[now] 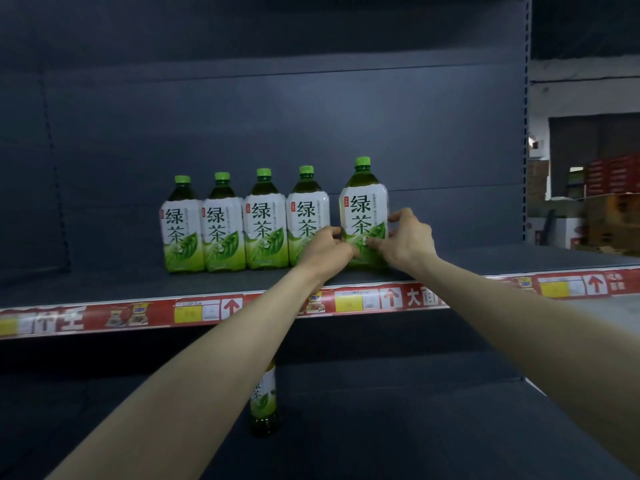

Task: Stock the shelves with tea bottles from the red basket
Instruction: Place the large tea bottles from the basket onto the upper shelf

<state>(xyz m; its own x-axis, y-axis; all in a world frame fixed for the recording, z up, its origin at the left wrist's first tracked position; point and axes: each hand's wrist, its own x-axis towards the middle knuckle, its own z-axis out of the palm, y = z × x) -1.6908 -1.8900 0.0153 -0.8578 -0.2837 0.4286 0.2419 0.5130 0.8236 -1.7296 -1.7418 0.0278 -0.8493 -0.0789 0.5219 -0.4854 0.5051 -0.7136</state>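
**Forearms out, fifth bottle being set in line**

Left forearm [194,375] and right forearm [519,327] reach up from 6 o'clock over the red price strip [138,315] to the upper shelf [104,285]. Both hands meet on the fifth bottle [363,206]. The left hand [327,249] curls its fingers round the lower left side, and the right hand [408,242] pinches the lower right side between thumb and fingertips.

This bottle stands upright on the shelf at 3 o'clock of the row of four bottles [242,233], apart from the last of them by a narrow gap and a little nearer the front edge. One more bottle [264,400] stands on the lower shelf [381,427], at 6 o'clock of the hands and half hidden by the left forearm. No red basket is in view.

The step in hand looks like placing and squaring up. The next move probably calls for sliding the bottle towards 9 o'clock and slightly back until it joins the row, label facing out, and then letting go.

The bottles are clear plastic with dark tea inside, with rounded shoulders, green screw caps and glossy white-and-green wrap labels. That film is likely slippery, so a low two-handed hold suits it. The shelves and back panel [277,116] are matte dark grey metal, flat and smooth enough for sliding.
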